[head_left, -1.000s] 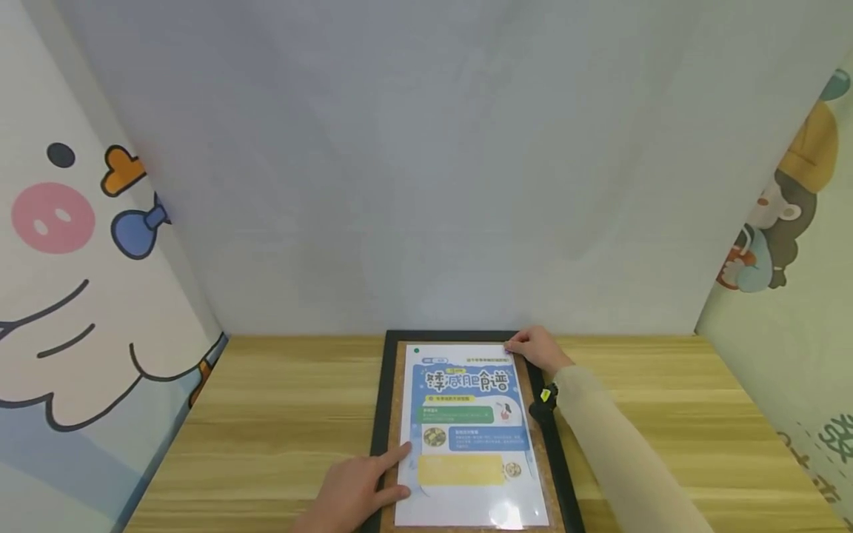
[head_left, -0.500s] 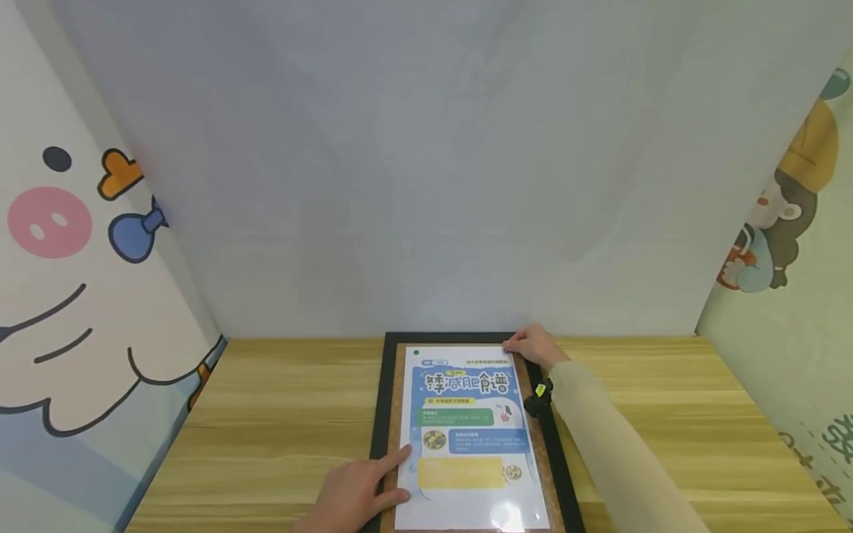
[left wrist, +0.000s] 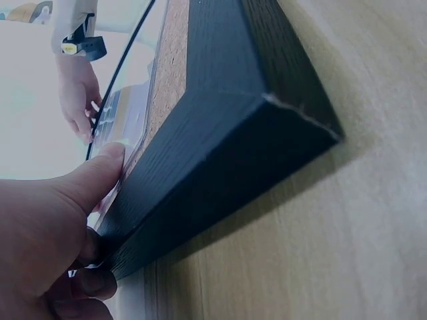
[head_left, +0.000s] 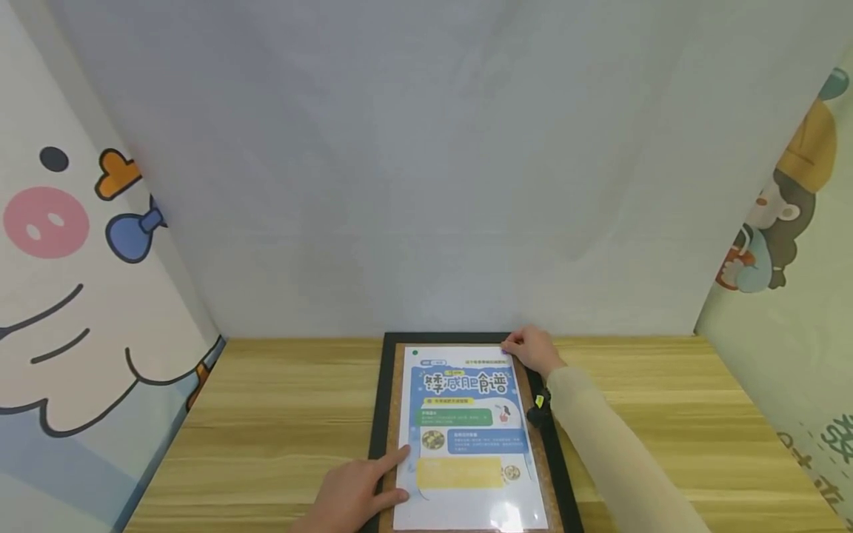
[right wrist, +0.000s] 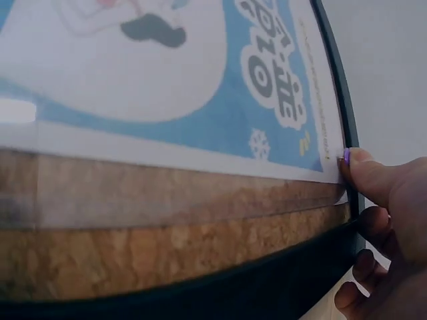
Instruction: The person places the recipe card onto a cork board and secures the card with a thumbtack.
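A printed poster (head_left: 460, 511) in a clear sheet lies on a black-framed cork board (head_left: 375, 414). A green push pin (head_left: 415, 352) sits at its top left corner. My right hand (head_left: 536, 352) is at the top right corner, where the fingertips pinch a small purple push pin (right wrist: 347, 156) against the sheet. How deep that pin sits cannot be seen. My left hand (head_left: 349, 488) rests over the board's left side, index finger and thumb touching the poster's edge. In the left wrist view the thumb (left wrist: 100, 170) presses the sheet, and other fingers lie beside the frame.
The board lies on a wood-grain table (head_left: 286, 414), its far edge close to a grey back wall (head_left: 426, 185). Cartoon-printed panels (head_left: 80, 311) flank the table. A black wrist camera (head_left: 538, 411) hangs over the frame's right side.
Both hands keep their places on the board. The right wrist shifts very slightly, and the whole head view drifts a little.
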The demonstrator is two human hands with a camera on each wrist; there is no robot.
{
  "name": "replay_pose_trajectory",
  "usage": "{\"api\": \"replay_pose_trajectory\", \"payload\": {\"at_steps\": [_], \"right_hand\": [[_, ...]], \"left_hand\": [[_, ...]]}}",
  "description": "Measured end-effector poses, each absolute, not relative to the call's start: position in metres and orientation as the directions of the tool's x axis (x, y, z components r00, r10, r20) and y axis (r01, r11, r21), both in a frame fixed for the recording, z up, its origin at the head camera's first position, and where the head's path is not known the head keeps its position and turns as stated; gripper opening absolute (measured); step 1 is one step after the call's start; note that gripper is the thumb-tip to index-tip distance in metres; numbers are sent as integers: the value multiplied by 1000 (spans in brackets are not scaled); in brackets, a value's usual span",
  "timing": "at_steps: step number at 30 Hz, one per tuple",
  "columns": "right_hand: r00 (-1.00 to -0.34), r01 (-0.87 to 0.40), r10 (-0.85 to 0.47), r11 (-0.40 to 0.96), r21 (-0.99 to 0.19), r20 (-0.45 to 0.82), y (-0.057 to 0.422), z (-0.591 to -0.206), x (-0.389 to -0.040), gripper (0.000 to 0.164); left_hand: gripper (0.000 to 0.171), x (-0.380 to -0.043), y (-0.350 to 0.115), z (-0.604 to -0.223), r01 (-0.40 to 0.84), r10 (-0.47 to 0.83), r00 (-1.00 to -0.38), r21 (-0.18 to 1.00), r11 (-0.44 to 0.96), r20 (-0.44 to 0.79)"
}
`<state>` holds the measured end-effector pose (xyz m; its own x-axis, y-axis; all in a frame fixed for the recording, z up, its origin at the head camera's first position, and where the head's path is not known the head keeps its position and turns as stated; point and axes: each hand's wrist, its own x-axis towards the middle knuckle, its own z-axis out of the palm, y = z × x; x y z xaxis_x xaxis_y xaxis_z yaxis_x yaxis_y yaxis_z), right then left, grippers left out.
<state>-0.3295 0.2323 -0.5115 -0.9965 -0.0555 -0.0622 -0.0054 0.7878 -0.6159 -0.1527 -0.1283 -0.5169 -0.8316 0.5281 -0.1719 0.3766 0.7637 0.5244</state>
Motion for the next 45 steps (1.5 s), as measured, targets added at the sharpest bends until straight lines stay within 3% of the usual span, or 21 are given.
{"api": "replay_pose_trajectory", "payload": {"at_steps": [19, 25, 39, 45], "right_hand": [[-970, -242, -231, 895, -375, 76, 230, -513, -322, 12], [-949, -313, -277, 867, -387, 147, 240, -523, -319, 13], [-964, -257, -264, 934, -250, 3, 233, -507, -312, 12], [-961, -275, -271, 925, -262, 51, 235, -504, -309, 13]], "left_hand": [[69, -148, -132, -517, 403, 544, -822, 504, 764, -168], [69, -148, -128, -519, 403, 544, -820, 496, 770, -178], [69, -148, -126, -520, 396, 537, -827, 510, 764, -163], [65, -152, -129, -520, 401, 536, -832, 510, 761, -145]]}}
